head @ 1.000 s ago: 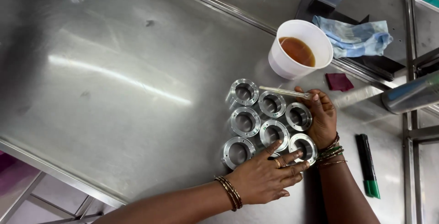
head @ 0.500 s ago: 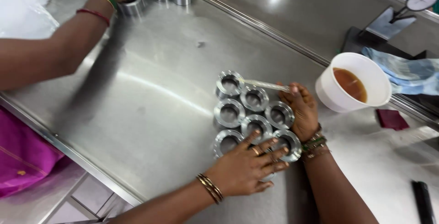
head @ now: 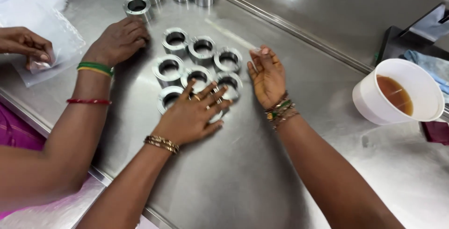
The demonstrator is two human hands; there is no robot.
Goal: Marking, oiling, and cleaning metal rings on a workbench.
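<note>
Rings (head: pixel 201 63) are sitting clustered on the surface (head: pixel 262 177); your left hand (head: pixel 194 114) is lying flat across them, your right hand (head: pixel 267 77) at 3 o'clock, open, holding nothing.

Glare from overhead light streaks a brushed stainless steel worktable (head: pixel 262 173) with a raised seam (head: pixel 299 32)

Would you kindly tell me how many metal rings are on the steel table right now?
11 visible: four at the top by a co-worker's hand, e.g. one ring; seven clustered centrally, e.g., with the left hand over the nearest. More may be hidden beneath it.
</note>
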